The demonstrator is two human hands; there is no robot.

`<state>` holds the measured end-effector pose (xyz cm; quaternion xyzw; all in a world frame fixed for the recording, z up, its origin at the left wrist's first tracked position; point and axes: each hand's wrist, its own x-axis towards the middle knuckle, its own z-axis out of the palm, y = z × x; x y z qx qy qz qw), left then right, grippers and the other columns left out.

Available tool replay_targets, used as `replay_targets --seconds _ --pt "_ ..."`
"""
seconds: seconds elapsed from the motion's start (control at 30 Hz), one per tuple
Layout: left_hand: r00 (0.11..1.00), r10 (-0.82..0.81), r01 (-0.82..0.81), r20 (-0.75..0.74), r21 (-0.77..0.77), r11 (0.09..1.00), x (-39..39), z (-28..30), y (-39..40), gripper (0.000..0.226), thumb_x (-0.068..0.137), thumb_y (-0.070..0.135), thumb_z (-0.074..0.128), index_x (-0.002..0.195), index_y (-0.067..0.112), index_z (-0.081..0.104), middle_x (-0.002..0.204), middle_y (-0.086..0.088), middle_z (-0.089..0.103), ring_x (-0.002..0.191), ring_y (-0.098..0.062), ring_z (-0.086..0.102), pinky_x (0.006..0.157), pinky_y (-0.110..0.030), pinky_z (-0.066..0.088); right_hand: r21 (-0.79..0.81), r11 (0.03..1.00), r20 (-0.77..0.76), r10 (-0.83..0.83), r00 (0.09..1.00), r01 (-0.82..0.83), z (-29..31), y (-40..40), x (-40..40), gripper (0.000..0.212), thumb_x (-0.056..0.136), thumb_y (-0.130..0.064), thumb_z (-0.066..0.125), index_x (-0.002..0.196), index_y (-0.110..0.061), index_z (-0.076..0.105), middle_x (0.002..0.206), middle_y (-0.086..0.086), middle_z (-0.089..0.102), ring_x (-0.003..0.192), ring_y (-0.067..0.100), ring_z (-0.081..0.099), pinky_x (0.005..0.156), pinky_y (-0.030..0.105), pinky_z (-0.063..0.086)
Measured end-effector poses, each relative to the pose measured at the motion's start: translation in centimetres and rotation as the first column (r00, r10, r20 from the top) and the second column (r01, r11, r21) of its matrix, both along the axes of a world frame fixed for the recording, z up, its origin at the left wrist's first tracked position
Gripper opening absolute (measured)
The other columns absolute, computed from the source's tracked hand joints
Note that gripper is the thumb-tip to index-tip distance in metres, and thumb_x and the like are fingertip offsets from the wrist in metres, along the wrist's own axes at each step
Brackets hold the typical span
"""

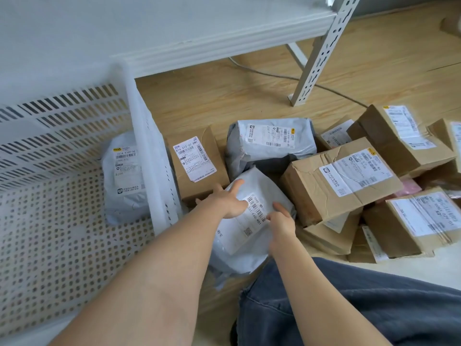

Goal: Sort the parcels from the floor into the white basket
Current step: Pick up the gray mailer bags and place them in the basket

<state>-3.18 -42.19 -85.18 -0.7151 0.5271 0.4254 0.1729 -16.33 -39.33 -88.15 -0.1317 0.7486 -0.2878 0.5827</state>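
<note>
Both hands on 1 grey mailer, basket holds 1 parcel.

I see the white basket [74, 136], left of my fingers, containing 1 grey bag parcel [123, 176] against its right wall. Left hand [228, 199] and right hand [282, 222] grip the grey mailer [252, 221] on the wooden floor [199, 101]. Cardboard boxes [336, 181] lie just beyond the fingertips; a white shelf frame [321, 53] stands farther back.

The white perforated plastic basket [149, 156] looks smooth and faintly glossy. The grey plastic-film mailer bag [252, 236] is crinkled, with a slight sheen and a matt paper label. The brown cardboard box [316, 193] is matt and creased, sealed with glossy clear tape. The pale wood-grain floor [212, 101] looks smooth.
</note>
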Motion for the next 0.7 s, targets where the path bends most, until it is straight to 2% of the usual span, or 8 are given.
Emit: replay_targets --seconds 0.07,0.13,0.27,0.33,0.43,0.5,0.6,0.7 --pt "0.994 0.076 -0.083 -0.079 -0.086 0.993 0.3 1.0 0.1 0.063 0.091 0.044 0.032 0.142 0.052 -0.004 0.151 -0.013 0.009 0.120 -0.036 0.043 0.087 -0.034 0.035 -0.012 1.000 -0.014 -0.008 1.000 0.007 1.0 0.0 -0.1 0.053 0.085 0.000 0.039 0.127 -0.029 0.055 0.130 0.006 0.050 0.100 0.022 0.046 0.084 0.030 0.038" --pt "0.989 0.097 -0.112 -0.108 -0.134 0.985 0.6 2.1 0.1 0.063 0.091 0.046 0.033 0.141 0.055 -0.004 0.153 -0.013 0.008 0.123 -0.034 0.042 0.082 -0.033 0.035 -0.023 1.000 -0.028 -0.010 1.000 0.010 2.4 -0.2 -0.3 0.053 0.085 0.000 0.036 0.122 -0.030 0.059 0.123 0.007 0.053 0.096 0.024 0.053 0.079 0.030 0.045" --pt "0.973 0.144 -0.180 -0.181 -0.201 0.963 0.5 3.9 0.7 0.060 0.088 0.062 0.031 0.140 0.057 0.003 0.155 -0.011 0.017 0.133 -0.032 0.036 0.097 -0.035 0.035 -0.082 0.996 -0.007 -0.019 1.000 0.019 5.7 -0.7 -0.8 0.047 0.088 0.000 0.037 0.116 -0.028 0.063 0.124 0.007 0.055 0.096 0.023 0.054 0.084 0.028 0.046" --pt "0.947 0.170 -0.231 -0.273 -0.209 0.950 0.2 5.0 1.1 0.058 0.089 0.062 0.031 0.142 0.053 0.011 0.156 -0.003 0.019 0.137 -0.027 0.031 0.105 -0.035 0.030 -0.127 0.992 -0.029 0.009 1.000 -0.013 7.7 -0.7 -0.9 0.049 0.086 0.002 0.037 0.118 -0.027 0.062 0.106 0.002 0.060 0.079 0.017 0.052 0.070 0.026 0.044" --pt "0.885 0.196 -0.305 -0.422 -0.209 0.929 0.1 7.1 1.4 0.052 0.095 0.050 0.034 0.145 0.039 0.025 0.155 0.007 0.022 0.140 -0.019 0.028 0.111 -0.031 0.025 -0.200 0.978 -0.084 0.041 0.996 -0.058 10.9 -0.7 -1.0 0.054 0.085 0.003 0.033 0.120 -0.027 0.062 0.076 -0.007 0.048 0.060 0.011 0.041 0.054 0.025 0.037" --pt "0.859 0.214 -0.353 -0.464 -0.236 0.905 0.4 8.6 1.5 0.049 0.097 0.041 0.036 0.144 0.033 0.031 0.154 0.005 0.025 0.139 -0.018 0.029 0.110 -0.029 0.025 -0.246 0.965 -0.086 0.075 0.993 -0.094 12.8 -0.8 -0.9 0.053 0.086 0.001 0.033 0.120 -0.027 0.062 0.080 -0.006 0.052 0.057 0.012 0.039 0.051 0.024 0.035" --pt "0.845 0.212 -0.380 -0.491 -0.272 0.884 1.2 11.1 1.8 0.051 0.095 0.030 0.044 0.144 0.031 0.032 0.155 0.000 0.023 0.139 -0.020 0.029 0.110 -0.029 0.025 -0.304 0.946 -0.085 0.092 0.992 -0.113 15.7 -0.7 -0.3 0.052 0.084 0.002 0.034 0.115 -0.028 0.063 0.113 0.003 0.061 0.051 0.012 0.031 0.044 0.021 0.031" --pt "0.827 0.192 -0.404 -0.529 -0.319 0.857 2.4 14.3 1.9 0.058 0.090 0.021 0.051 0.144 0.032 0.034 0.154 -0.005 0.026 0.135 -0.022 0.035 0.109 -0.028 0.029 -0.378 0.918 -0.078 0.099 0.992 -0.121 18.4 -0.9 0.5 0.054 0.083 0.005 0.033 0.114 -0.028 0.063 0.095 -0.004 0.062 0.048 0.012 0.032 0.031 0.013 0.029"
